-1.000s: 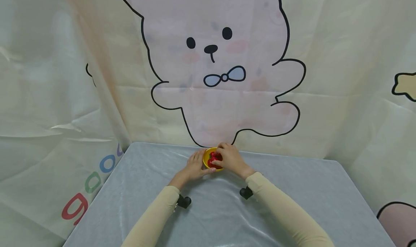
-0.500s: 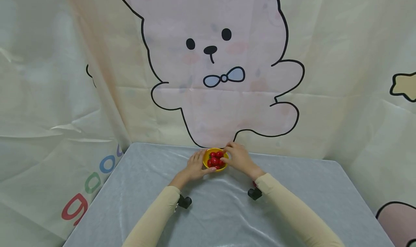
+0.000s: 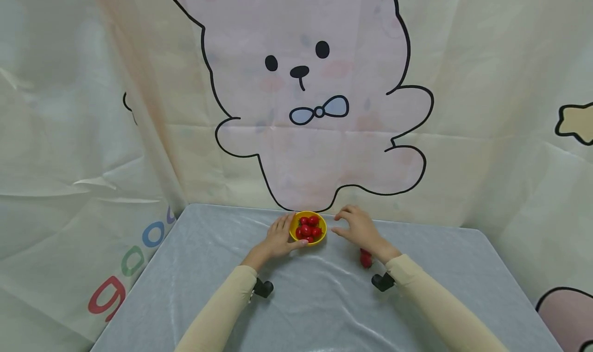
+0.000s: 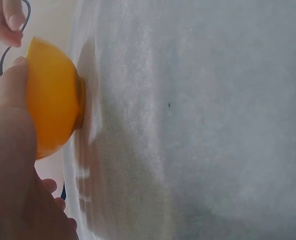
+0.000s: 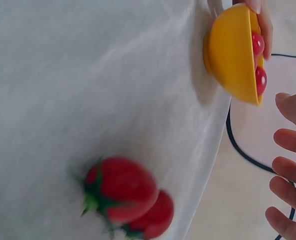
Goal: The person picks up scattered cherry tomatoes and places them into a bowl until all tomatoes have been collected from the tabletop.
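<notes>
A small yellow bowl (image 3: 323, 239) stands near the far edge of the table, holding several red cherry tomatoes (image 3: 306, 230). My left hand (image 3: 278, 239) holds the bowl's left side, with the thumb along the near rim and the fingers beside the wall. In the left wrist view, the thumb (image 4: 15, 85) lies against the bowl's rim. To the right of the bowl, my right hand (image 3: 361, 229) is in the air, fingers parted and nothing between them. Two cherry tomatoes with green stems (image 5: 122, 190) lie on the table close to the right wrist, partly overlapping.
A grey cloth covers the table (image 3: 315, 311). Right behind its far edge hangs a pale curtain (image 3: 486, 84) with a printed bear. Black wrist cameras (image 3: 383, 281) sit under both sleeves. A dark line on the curtain passes behind the bowl in the right wrist view.
My right hand has left the bowl and moved right, and the fingers have parted. More tomatoes in the bowl and those by the right wrist now show. The left hand stays in place.
</notes>
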{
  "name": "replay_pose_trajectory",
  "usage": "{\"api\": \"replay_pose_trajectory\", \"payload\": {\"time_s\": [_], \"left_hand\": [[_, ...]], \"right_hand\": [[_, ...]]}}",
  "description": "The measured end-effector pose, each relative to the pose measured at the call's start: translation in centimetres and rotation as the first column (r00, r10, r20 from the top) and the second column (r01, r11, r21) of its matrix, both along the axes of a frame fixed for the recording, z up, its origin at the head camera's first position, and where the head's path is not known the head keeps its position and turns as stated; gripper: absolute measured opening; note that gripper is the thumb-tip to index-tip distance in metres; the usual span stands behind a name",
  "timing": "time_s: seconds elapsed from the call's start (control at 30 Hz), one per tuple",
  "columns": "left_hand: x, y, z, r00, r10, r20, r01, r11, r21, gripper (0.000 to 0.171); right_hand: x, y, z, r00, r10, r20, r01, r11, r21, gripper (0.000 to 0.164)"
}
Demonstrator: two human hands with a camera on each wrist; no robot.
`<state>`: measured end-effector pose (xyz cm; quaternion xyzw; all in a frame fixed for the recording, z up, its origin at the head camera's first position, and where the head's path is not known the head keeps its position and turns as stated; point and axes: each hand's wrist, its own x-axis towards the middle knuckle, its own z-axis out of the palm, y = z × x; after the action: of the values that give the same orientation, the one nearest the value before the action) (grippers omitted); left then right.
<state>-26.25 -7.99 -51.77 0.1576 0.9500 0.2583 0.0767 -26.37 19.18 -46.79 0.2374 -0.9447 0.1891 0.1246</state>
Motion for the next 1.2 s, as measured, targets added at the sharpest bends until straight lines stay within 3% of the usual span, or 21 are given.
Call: {"api": "replay_pose_trajectory", "payload": {"time_s": [0.4,0.67,0.93,1.2], "left_hand": [[-0.2,0.1,0.2,0.998,0.027,0.049,-0.026,1.000,-0.004,0.101],[-0.1,0.1,0.4,0.998,0.033,0.051,-0.033,0.999,-0.002,0.101],[0.0,0.0,0.5,0.999,0.023,0.049,-0.023,1.000,0.005,0.100],[-0.1,0.0,0.3,0.998,0.027,0.052,-0.027,1.000,0.005,0.100]], "right_hand": [[1.3,4.0,-0.9,0.999,-0.050,0.012,0.050,0.999,0.012,0.031],[2.0,5.9,-2.1,0.993,-0.097,0.067,0.096,0.995,0.021,0.034],[2.6,6.7,-3.3,0.993,-0.105,0.052,0.104,0.994,0.021,0.032],[2.8,6.9,-3.4,0.993,-0.111,0.043,0.110,0.993,0.030,0.031]]}}
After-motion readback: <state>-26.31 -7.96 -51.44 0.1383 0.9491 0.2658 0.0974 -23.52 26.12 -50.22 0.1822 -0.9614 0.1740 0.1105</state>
